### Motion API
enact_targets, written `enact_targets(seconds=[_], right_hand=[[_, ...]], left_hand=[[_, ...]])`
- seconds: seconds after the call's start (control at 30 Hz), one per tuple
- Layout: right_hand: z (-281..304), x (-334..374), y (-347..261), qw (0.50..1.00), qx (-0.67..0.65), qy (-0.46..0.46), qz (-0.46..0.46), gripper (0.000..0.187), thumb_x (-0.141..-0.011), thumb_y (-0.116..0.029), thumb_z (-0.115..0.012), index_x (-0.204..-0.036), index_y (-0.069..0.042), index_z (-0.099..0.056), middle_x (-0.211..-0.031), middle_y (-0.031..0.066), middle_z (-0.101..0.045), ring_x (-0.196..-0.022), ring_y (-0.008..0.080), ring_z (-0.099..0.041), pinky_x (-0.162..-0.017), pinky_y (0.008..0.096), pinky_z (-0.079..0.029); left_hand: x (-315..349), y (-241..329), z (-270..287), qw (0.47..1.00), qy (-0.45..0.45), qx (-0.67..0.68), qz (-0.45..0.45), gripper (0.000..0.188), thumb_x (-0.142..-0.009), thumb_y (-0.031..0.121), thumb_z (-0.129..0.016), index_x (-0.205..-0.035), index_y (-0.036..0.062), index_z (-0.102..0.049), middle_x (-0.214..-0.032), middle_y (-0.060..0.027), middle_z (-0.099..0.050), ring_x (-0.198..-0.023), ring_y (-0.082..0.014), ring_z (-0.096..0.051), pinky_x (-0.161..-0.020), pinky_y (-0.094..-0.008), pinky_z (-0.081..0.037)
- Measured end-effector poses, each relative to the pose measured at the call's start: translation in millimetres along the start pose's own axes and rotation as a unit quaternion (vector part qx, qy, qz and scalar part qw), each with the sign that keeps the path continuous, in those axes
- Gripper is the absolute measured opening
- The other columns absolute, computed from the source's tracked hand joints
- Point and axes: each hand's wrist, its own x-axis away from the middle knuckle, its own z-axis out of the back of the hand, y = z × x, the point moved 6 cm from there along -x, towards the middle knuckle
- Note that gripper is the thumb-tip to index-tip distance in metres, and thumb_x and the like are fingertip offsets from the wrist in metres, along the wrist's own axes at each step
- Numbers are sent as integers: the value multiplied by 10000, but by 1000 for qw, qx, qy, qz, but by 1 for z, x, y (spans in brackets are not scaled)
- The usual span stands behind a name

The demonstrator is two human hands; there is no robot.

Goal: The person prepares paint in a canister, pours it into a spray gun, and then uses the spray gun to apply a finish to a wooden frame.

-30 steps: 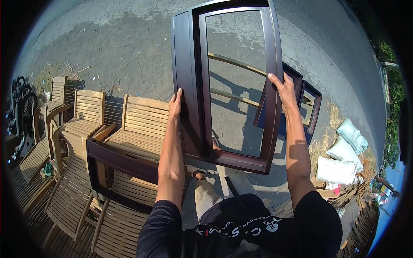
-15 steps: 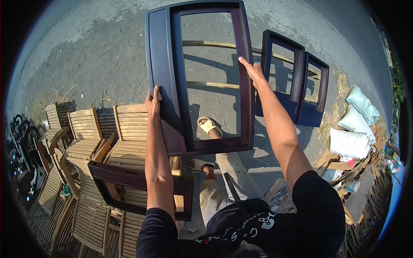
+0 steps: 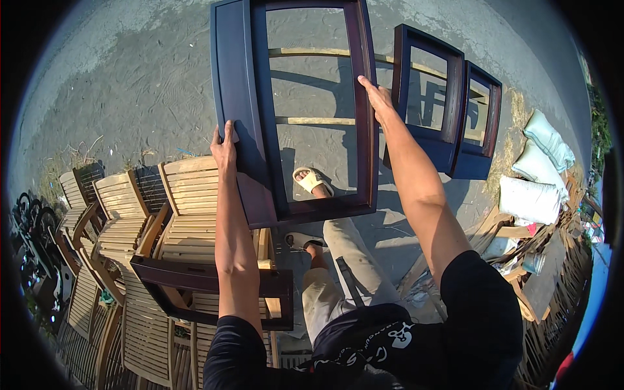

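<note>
I hold a large dark brown wooden frame (image 3: 232, 65) with a wide solid panel along its left side and a big rectangular opening. My left hand (image 3: 224, 148) is closed round the panel's left edge, thumb lying on its face. On the opposite side, my right hand (image 3: 377, 99) grips the right rail. Through the opening show two narrow wooden bars (image 3: 315, 121) above the ground and my sandalled foot (image 3: 312, 181). Two similar dark frames (image 3: 422, 140) stand side by side just beyond my right hand. Another dark frame (image 3: 172, 272) lies on the chairs below my left forearm.
Slatted wooden chairs (image 3: 188, 185) crowd the left side, with bicycles or motorbikes (image 3: 36, 227) at the far left edge. Pale sacks (image 3: 530, 198) and a heap of scrap wood (image 3: 546, 279) lie to the right. Grey sandy ground (image 3: 143, 97) stretches ahead.
The held frame sits slightly higher and farther left in view, and the surroundings have shifted a little in a similar way. Both hands keep the same grip.
</note>
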Motion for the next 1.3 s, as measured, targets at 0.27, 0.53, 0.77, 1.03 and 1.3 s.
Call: enact_targets(seconds=[0.27,0.53,0.77,1.03,1.3], right_hand=[[2,9,9,999,9,38,-24,1174,-797,-584,-811,-1524,182,-298,-1550,355,-398,-1457,409,-422,-1187,453,-374],[-8,1,7,999,29,34,-24,1194,-775,-559,-827,-1534,181,-276,-1565,349,-388,-1455,397,-432,-1189,451,-373],[9,0,4,978,148,142,22,724,-815,-564,-799,-1147,73,-700,-1209,314,-690,-1176,432,-664,-1019,464,-531],[0,-1,0,971,187,146,31,712,-857,-560,-767,-1186,66,-688,-1247,294,-680,-1193,398,-659,-1013,458,-527],[-6,74,-5,951,188,206,136,738,-910,-325,-731,-1473,34,-417,-1384,288,-578,-1302,440,-558,-1084,498,-467]], left_hand=[[-9,-7,-10,999,4,-28,-22,911,-913,565,-744,-1465,-116,-496,-1268,-265,-678,-1165,-280,-641,-1031,-368,-484],[-15,-14,3,997,19,-61,-37,826,-955,531,-714,-1445,-106,-525,-1327,-242,-660,-1219,-278,-623,-1072,-373,-459],[-9,1,-16,996,-69,-41,-23,853,-964,527,-706,-1486,-106,-473,-1329,-199,-669,-1248,-256,-600,-1095,-367,-433],[-20,-33,-3,995,-66,-62,40,1141,-858,690,-725,-1593,-68,-292,-1521,-282,-495,-1406,-326,-490,-1169,-419,-367],[-9,-13,6,980,-69,-165,-85,891,-967,575,-657,-1508,-98,-436,-1441,-306,-565,-1337,-359,-561,-1118,-405,-423]])
